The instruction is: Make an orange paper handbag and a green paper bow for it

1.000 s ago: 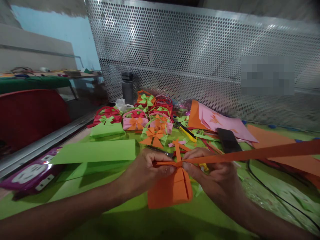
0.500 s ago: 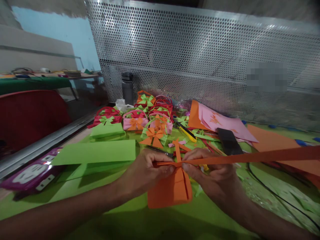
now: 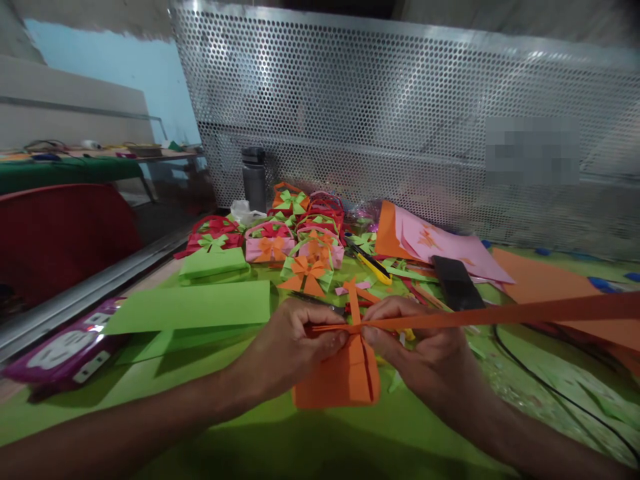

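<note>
Folded orange paper pc (image 3: 323,387), w/ dark slit (image 3: 369,377) nr R edge

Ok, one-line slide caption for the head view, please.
Left hand and right hand pinch orange paper strips, with small handled paper bags beyond.

no legible text or numbers

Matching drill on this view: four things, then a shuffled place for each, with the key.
1. orange strip
2. black phone
3. grey bottle
4. purple packet

A. standing before the perforated panel
B. left of the light green sheet
C. pinched in the right hand
D. lying by the pink paper

Pairs: 1-C, 2-D, 3-A, 4-B
</note>
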Tool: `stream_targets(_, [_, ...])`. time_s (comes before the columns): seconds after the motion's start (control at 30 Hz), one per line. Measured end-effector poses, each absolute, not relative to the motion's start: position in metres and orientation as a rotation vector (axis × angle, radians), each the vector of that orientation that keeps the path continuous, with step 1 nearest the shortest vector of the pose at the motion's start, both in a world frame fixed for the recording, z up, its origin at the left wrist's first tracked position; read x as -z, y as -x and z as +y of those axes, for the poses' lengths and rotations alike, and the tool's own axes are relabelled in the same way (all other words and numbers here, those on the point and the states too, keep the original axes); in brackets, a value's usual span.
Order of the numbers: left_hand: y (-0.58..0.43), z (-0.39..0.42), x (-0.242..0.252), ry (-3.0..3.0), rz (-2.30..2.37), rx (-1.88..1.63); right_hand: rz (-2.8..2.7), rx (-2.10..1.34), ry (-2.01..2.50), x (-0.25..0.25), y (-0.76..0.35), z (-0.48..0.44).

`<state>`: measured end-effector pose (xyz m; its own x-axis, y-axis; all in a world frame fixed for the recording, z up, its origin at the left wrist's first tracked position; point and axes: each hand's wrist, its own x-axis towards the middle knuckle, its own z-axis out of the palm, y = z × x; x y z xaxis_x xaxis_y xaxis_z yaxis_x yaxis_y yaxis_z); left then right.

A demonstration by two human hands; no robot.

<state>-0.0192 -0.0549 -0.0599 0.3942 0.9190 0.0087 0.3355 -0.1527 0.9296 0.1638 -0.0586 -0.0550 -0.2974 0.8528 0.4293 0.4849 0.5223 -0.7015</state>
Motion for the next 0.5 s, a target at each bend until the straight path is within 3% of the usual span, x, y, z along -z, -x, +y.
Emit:
stream_targets(0.27, [0.0162, -0.0623, 0.0575, -1.828, 1.09, -0.847, -1.769, -0.938, 1.113, 0.0546, -0.1603, -0.0586])
stream_targets(0.5, [0.0138, -0.0642, 0.0564, -2.074, 1.123, -0.97, -1.776, -0.906, 1.067, 0.0599, -0.1574, -0.0571])
